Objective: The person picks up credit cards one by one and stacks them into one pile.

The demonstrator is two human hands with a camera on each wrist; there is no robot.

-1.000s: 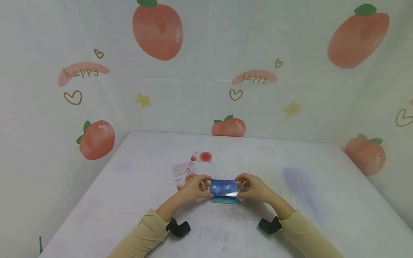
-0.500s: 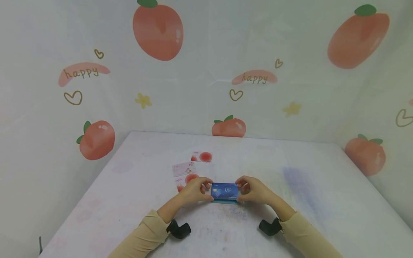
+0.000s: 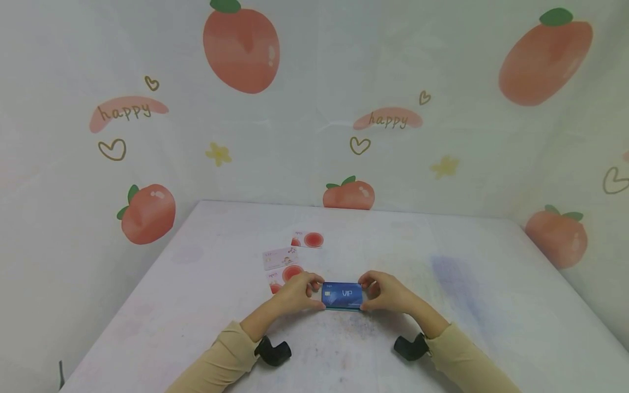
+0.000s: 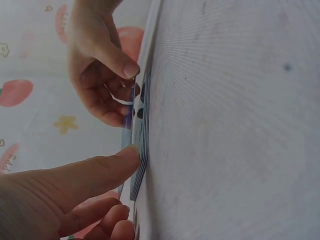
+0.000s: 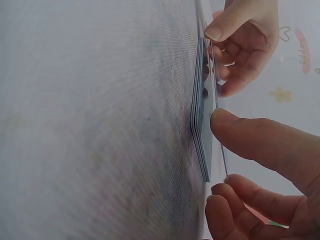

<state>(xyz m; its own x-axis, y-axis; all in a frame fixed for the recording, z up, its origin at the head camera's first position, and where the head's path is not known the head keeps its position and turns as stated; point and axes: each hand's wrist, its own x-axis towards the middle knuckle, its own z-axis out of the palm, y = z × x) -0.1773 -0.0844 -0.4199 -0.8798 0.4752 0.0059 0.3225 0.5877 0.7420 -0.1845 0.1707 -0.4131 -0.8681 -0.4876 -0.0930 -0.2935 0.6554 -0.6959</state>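
A blue VIP card point(image 3: 342, 293) lies nearly level between my two hands, just above a neat stack of cards point(image 5: 196, 110) on the table. My left hand point(image 3: 295, 292) pinches its left short edge between thumb and fingers. At the opposite short edge, my right hand point(image 3: 387, 293) pinches it the same way. Both wrist views show a narrow gap between the held card point(image 5: 223, 155) and the stack. From the head view, the card covers nearly all of the stack, leaving a thin teal strip along the near side.
Beyond my left hand lie a pale pink card point(image 3: 280, 258) and two white cards with red circles, one farther back point(image 3: 307, 239) and one nearer point(image 3: 280, 277), partly behind the hand. A fruit-printed curtain point(image 3: 295, 147) borders the white table point(image 3: 472, 305) at the back.
Both hands have brought the blue card slightly down and nearer to me, over the stack. Less of the teal top of the stack shows now.
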